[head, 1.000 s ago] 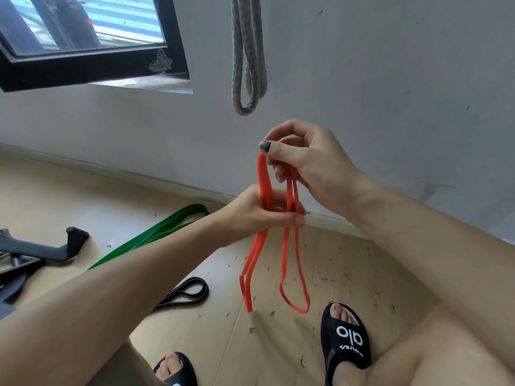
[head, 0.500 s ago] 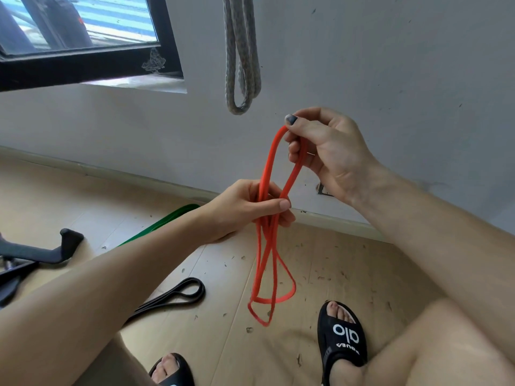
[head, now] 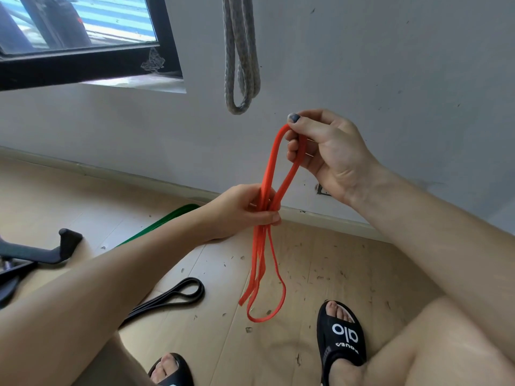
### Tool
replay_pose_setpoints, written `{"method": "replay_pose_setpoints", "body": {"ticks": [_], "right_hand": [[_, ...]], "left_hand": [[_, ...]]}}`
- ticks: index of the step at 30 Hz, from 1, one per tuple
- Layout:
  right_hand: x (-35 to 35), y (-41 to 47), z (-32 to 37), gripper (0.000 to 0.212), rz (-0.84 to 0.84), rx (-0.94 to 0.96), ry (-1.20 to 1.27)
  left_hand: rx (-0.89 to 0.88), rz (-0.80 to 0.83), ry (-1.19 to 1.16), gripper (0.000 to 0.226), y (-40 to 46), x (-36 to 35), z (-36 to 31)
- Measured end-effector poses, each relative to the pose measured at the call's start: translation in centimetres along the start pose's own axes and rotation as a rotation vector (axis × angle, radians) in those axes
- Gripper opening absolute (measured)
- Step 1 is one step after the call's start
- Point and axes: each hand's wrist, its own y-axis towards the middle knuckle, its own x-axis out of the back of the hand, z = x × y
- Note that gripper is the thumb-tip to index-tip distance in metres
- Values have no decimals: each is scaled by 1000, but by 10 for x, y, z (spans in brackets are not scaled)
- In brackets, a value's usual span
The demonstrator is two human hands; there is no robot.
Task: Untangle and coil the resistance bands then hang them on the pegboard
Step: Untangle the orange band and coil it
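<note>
Pinching the orange band (head: pixel 269 174), right hand (head: pixel 328 154) grips its top loop, left hand (head: pixel 248 210) clamps the middle.

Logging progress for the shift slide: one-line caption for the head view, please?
Both hands fold the orange band into loops, right hand above left hand; green band and black band on floor.

Green band (head: pixel 170 218) partly behind forearm

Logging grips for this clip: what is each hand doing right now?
Left hand: closed around the gathered strands of the orange band.
Right hand: closed, pinching the orange band's top loop.
</note>
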Motion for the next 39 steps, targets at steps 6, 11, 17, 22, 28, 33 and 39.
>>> {"method": "replay_pose_setpoints", "body": {"ticks": [6,11,17,22,28,33,39], "right_hand": [[4,3,2,7,-34,3,40],[10,7,7,8,-40,-5,94],[25,14,15,18,-163,-81,217],[32,16,11,22,-187,-115,211],[46,22,8,17,-212,-120,182],[82,32,-13,11,-256,-287,-45],[98,30,-38,12,-88,-361,-668]], "left_hand": [[21,-6,71,10,0,3,12],[6,-44,17,14,-3,10,12],[-19,-139,100,14,-5,13,11],[-66,-123,387,20,-5,10,13],[-71,-82,575,20,-4,10,20],[-40,-121,428,15,-9,23,15],[-36,-62,477,15,-15,30,5]]}}
